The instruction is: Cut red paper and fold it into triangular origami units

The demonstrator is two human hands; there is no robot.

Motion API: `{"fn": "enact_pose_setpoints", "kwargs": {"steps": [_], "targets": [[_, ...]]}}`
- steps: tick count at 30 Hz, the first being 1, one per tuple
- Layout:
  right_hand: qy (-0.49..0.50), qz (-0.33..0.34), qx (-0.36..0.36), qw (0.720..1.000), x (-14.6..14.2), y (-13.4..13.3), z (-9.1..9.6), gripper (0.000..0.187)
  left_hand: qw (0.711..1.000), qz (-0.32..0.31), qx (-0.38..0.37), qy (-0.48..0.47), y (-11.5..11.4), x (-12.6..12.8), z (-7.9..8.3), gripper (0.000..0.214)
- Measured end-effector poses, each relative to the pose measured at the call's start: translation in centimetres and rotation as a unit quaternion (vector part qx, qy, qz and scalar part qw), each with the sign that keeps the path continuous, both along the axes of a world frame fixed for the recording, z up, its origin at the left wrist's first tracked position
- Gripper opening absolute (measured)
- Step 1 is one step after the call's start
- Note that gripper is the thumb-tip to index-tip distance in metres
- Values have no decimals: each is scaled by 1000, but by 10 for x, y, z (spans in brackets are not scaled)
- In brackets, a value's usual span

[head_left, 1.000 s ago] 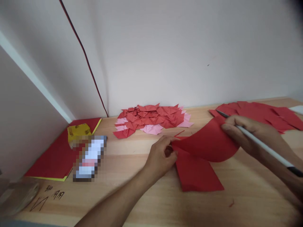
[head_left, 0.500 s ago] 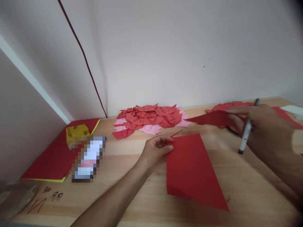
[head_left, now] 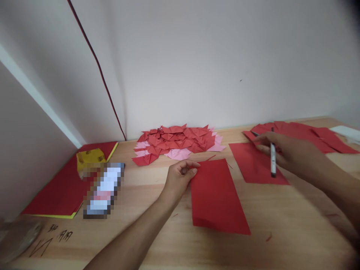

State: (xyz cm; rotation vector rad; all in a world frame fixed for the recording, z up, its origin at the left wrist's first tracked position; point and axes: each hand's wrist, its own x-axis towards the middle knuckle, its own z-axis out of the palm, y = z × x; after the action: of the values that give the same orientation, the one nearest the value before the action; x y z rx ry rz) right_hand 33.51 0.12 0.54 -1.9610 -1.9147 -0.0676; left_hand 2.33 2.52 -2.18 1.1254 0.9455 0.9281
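My left hand [head_left: 181,176] pinches the upper left corner of a red sheet of paper [head_left: 218,198] between thumb and fingers. The sheet's lower edge curls slightly above the wooden table. My right hand [head_left: 277,150] has a white marker pen [head_left: 273,159] with black ends tucked between its fingers. Beneath that hand lies a second red sheet [head_left: 247,165], flat on the table. A small dark pointed tip shows by the right fingertips; what it belongs to is hidden. Close to the fingers is a pile of red paper pieces [head_left: 298,131].
Folded red and pink paper shapes [head_left: 180,138] are heaped against the wall. To the left are a large red sheet [head_left: 56,187] over yellow, a yellow packet [head_left: 91,161] and a blurred phone [head_left: 104,191]. Thin red scraps [head_left: 269,237] dot the table [head_left: 157,240].
My right hand has moved left and lowered; the red sheet it held in the air now lies flat on the table. The sheet in my left hand has shifted slightly left.
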Motion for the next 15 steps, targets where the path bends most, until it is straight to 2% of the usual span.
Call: {"fn": "enact_pose_setpoints", "kwargs": {"steps": [4,7,11,15], "targets": [[-38,-116,-29,992,23,8,2,24,1000,6,14,24,0,1,0,16],[-70,-144,-26,987,38,8,5,22,999,5,21,35,0,1,-2,15],[-98,-86,-31,991,45,8,1,21,999,-2,22,48,0,2,-4,15],[-97,-8,-15,995,35,13,-12,28,998,-2,31,49,0,1,-4,15]]}}
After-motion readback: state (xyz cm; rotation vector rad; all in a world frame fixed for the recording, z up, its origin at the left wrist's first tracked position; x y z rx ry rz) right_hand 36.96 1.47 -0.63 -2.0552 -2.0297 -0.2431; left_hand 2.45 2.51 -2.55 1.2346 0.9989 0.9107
